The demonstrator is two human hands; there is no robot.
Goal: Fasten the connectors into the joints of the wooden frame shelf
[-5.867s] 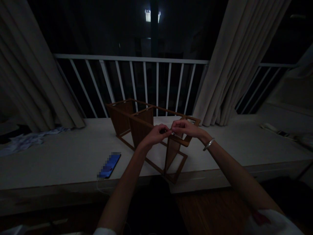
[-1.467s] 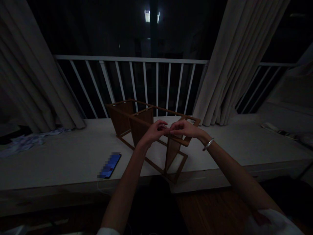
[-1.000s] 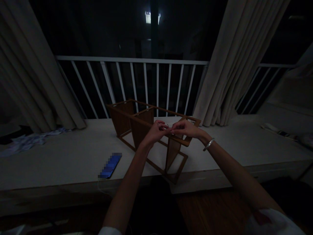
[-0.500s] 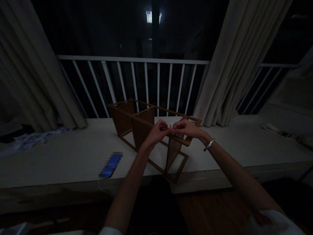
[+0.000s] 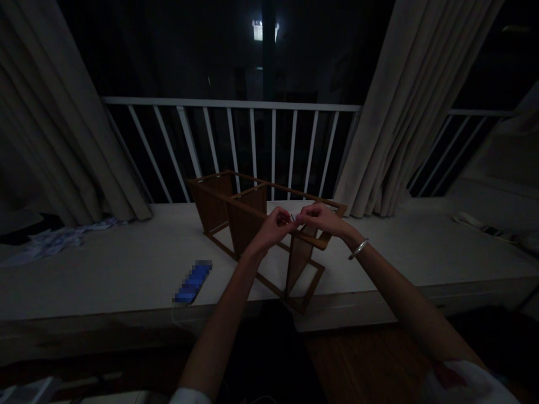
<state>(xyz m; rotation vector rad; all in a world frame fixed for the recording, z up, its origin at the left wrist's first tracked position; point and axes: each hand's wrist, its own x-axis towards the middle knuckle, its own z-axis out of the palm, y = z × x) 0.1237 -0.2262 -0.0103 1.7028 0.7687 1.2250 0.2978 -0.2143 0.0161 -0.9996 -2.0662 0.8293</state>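
A brown wooden frame rack point(image 5: 236, 209) with upright panels lies on a pale ledge point(image 5: 105, 264) in dim light. My left hand point(image 5: 273, 225) and my right hand point(image 5: 319, 220) meet above the rack's near end, fingertips pinched together on a small thin metal piece point(image 5: 292, 218) that I cannot make out clearly. A silver bangle point(image 5: 358, 248) circles my right wrist. Both hands hover just over the rack's top rail.
A lit phone point(image 5: 192, 281) lies on the ledge left of my arms. Crumpled paper point(image 5: 63, 238) sits at far left. Behind stand a white railing point(image 5: 252, 140) and curtains point(image 5: 404, 112) on both sides. A cable or remote point(image 5: 480, 225) rests at right.
The hands stay together at the same spot over the rack; the fingers shift slightly around the small piece. My view has drifted a little.
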